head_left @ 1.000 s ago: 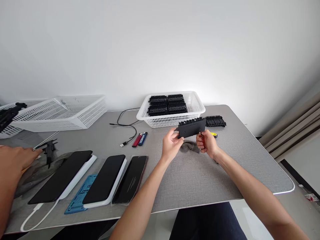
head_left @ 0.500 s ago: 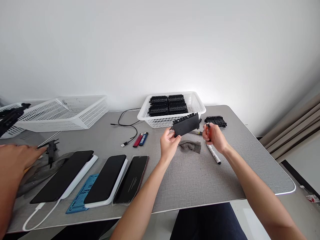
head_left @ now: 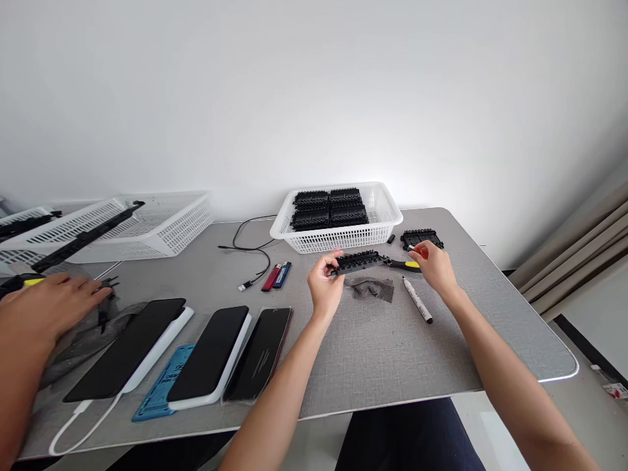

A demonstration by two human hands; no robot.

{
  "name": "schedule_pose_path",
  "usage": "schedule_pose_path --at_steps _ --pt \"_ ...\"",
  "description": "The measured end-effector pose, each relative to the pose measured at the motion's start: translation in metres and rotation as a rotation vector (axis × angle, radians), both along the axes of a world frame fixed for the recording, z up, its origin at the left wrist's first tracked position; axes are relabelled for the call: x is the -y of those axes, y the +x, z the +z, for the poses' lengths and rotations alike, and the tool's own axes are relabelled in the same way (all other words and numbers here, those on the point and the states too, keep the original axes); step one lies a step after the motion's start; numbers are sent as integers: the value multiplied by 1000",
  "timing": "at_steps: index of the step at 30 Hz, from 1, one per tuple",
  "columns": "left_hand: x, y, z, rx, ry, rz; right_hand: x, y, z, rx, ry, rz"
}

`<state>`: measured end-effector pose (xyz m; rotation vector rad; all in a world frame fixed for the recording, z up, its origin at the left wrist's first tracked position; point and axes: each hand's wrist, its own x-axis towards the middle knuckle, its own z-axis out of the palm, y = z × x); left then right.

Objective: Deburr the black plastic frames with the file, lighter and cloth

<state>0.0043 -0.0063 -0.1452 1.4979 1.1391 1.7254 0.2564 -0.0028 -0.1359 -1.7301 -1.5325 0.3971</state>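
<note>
a: head view, where's the part (head_left: 360, 260)?
b: flat above the cloth (head_left: 373, 288), long axis left-right. left hand (head_left: 324, 286) pinches its left end.
a: right hand (head_left: 434, 265)?
b: past its right end, on the tool (head_left: 403, 264); can't tell if it's gripping.

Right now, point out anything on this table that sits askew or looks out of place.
The big white basket at far left sits tilted, one end seemingly propped on another basket, with a long black strip slanting across it. A grey cloth lies crumpled by the black part in the left hand.
</note>
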Motion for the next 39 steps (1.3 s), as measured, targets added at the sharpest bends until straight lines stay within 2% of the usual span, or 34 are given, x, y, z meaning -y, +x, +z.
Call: schedule_pose_path --at_steps 4,7,9,13,19,21,26,28,31,34,36,39 --pt "1 -1 0 -35 47 20 -9 -18 -10 32 34 181" --pt "0 -4 -2 -56 105 55 -18 -40 -18 134 12 269" --pt "-2 -6 -4 -43 125 69 -25 -55 -23 206 -27 298" --pt "-6 -10 -9 4 89 47 -32 -76 -28 193 -29 320" --pt "-8 -12 -13 18 34 2 -30 -70 -21 87 -3 315" --pt "-9 -12 -15 34 36 -36 -27 -63 -16 -43 -23 323" --pt "-9 -9 -17 36 42 -95 -15 -59 -11 -805 -246 538" --pt "-9 -7 -14 58 4 -98 -13 -60 -11 -894 -207 522" --pt "-7 -5 -7 167 -125 -125 -13 -57 -12 -913 -106 437" --pt "-6 -4 -1 301 -282 -269 -16 -52 -11 -907 -27 371" --pt "-5 -2 0 298 -364 -323 -16 -50 -11 -862 6 349" --pt "-6 0 -2 250 -427 -264 -17 -46 -11 -678 37 349"
